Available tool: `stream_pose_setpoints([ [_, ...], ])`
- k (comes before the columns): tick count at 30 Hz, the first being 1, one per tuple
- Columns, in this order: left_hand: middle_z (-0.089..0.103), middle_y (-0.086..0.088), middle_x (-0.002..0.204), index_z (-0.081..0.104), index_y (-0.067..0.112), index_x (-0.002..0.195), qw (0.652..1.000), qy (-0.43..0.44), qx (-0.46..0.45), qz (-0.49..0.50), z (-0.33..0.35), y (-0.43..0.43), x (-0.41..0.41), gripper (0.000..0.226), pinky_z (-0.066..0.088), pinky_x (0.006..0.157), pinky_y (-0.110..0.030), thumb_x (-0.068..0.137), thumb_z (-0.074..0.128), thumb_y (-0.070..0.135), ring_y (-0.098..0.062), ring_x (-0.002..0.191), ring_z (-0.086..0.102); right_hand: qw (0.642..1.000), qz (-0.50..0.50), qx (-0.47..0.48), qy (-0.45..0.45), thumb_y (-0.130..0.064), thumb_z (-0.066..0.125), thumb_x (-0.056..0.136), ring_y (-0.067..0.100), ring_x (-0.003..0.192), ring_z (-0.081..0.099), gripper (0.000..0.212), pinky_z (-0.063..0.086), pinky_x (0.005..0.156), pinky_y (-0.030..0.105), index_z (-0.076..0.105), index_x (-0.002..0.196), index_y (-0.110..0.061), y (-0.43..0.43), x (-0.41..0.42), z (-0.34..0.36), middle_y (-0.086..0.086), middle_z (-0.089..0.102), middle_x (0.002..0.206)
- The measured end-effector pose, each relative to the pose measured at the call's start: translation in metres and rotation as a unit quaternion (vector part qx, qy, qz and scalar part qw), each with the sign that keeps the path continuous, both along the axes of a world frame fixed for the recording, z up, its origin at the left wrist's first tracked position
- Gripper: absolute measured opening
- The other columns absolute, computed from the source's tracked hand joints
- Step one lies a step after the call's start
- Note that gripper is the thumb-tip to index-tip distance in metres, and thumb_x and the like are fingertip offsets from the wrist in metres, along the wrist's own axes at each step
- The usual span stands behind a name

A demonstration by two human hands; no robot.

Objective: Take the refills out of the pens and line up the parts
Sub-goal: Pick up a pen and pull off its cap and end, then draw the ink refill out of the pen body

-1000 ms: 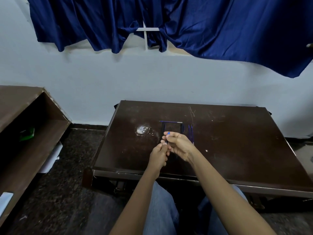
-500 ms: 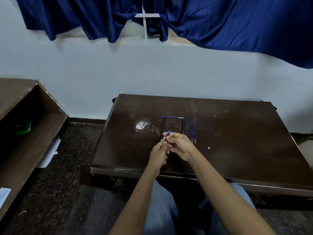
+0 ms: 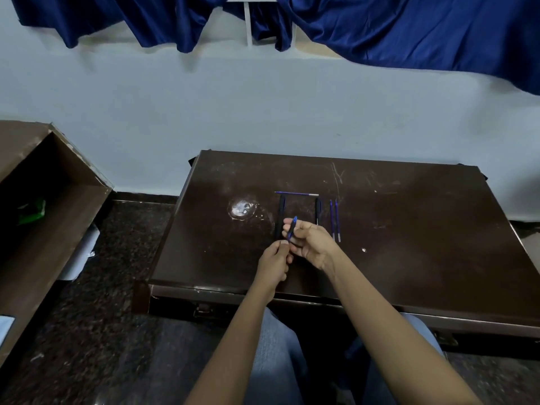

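Both hands meet over the near middle of the dark brown table [image 3: 409, 258]. My right hand [image 3: 311, 244] grips a dark pen with a blue end [image 3: 292, 228], tilted up and away. My left hand [image 3: 274, 263] pinches the pen's lower tip. Behind the hands, a black pen barrel [image 3: 281, 213] and another black barrel [image 3: 318, 210] lie pointing away from me. Two blue refills [image 3: 335, 219] lie side by side to their right. A third blue refill [image 3: 296, 193] lies crosswise along the far ends of the barrels.
A shiny round smear [image 3: 242, 208] marks the table left of the parts. A small white speck [image 3: 363, 250] lies to the right. A brown wooden shelf unit [image 3: 43, 217] stands on the left, across dark speckled floor. A white wall and blue curtain [image 3: 409, 27] are behind.
The pen's blue end now sticks out further above my right fingers. My hands stay together at the same spot; the camera has tilted down slightly.
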State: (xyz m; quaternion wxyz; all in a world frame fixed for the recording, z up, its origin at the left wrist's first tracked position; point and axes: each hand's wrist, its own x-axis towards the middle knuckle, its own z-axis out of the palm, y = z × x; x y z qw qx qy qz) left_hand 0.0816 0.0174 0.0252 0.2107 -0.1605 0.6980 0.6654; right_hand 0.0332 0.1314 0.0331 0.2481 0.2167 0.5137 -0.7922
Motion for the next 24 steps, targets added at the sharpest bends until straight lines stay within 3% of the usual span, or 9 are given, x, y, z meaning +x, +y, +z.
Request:
stream_pose_setpoints([
  [2,0.046,0.003,0.066,0.059,0.017,0.091,1.0,-0.006,0.002,0.001,-0.003,0.0,0.0,0.025,0.025,0.04,-0.016,0.101,0.038,0.025,-0.004,0.046,0.032,0.999,-0.029,-0.013,-0.006,0.006,0.035,0.096,0.014,0.087,0.062,0.036,0.052,0.082,0.031,0.064,0.114,-0.006,0.001,-0.008,0.002,0.003,0.067,0.093],
  [5,0.045,0.004,0.065,0.063,0.024,0.103,1.0,0.003,-0.003,0.005,-0.009,-0.001,0.0,0.027,0.025,0.038,-0.016,0.102,0.036,0.028,-0.003,0.044,0.031,0.998,-0.067,0.005,-0.005,0.003,0.043,0.094,0.012,0.082,0.061,0.029,0.049,0.091,0.033,0.065,0.11,-0.007,0.004,-0.024,0.005,0.002,0.067,0.089],
  [8,0.045,0.004,0.065,0.062,0.029,0.106,1.0,0.011,-0.011,0.003,-0.014,-0.002,-0.001,0.028,0.025,0.039,-0.017,0.103,0.035,0.029,-0.004,0.044,0.03,0.989,-0.148,0.029,0.0,0.001,0.05,0.092,0.011,0.069,0.058,0.019,0.053,0.077,0.027,0.065,0.088,-0.011,0.008,-0.042,0.006,0.002,0.064,0.079],
  [11,0.045,0.004,0.065,0.063,0.028,0.103,1.0,0.009,-0.012,0.005,-0.019,-0.005,0.0,0.028,0.024,0.039,-0.017,0.103,0.035,0.027,-0.004,0.045,0.03,0.973,-0.196,0.125,0.008,0.002,0.06,0.087,0.012,0.062,0.056,0.012,0.054,0.063,0.023,0.062,0.08,-0.008,0.013,-0.055,0.001,0.006,0.06,0.072],
  [14,0.044,0.004,0.066,0.062,0.027,0.101,1.0,0.007,-0.008,0.012,-0.022,-0.007,0.0,0.027,0.023,0.039,-0.017,0.103,0.035,0.027,-0.004,0.045,0.029,0.946,-0.096,0.31,0.017,-0.003,0.068,0.081,0.017,0.061,0.062,0.012,0.059,0.067,0.031,0.062,0.071,-0.005,0.016,-0.058,-0.016,0.012,0.065,0.075],
  [17,0.044,0.004,0.065,0.062,0.026,0.101,1.0,0.006,-0.002,0.017,-0.025,-0.008,0.0,0.027,0.023,0.038,-0.016,0.103,0.035,0.027,-0.003,0.044,0.028,0.888,0.045,0.456,0.035,-0.013,0.075,0.076,0.022,0.074,0.07,0.015,0.059,0.078,0.041,0.069,0.086,-0.003,0.01,-0.049,-0.027,0.012,0.072,0.083],
  [24,0.044,0.005,0.065,0.063,0.025,0.104,1.0,0.009,-0.009,0.026,-0.024,-0.01,-0.001,0.027,0.024,0.039,-0.017,0.102,0.036,0.027,-0.002,0.044,0.03,0.804,0.115,0.572,0.115,-0.017,0.071,0.081,0.031,0.092,0.064,0.023,0.056,0.079,0.045,0.06,0.099,-0.007,-0.008,-0.025,-0.036,0.012,0.065,0.099],
])
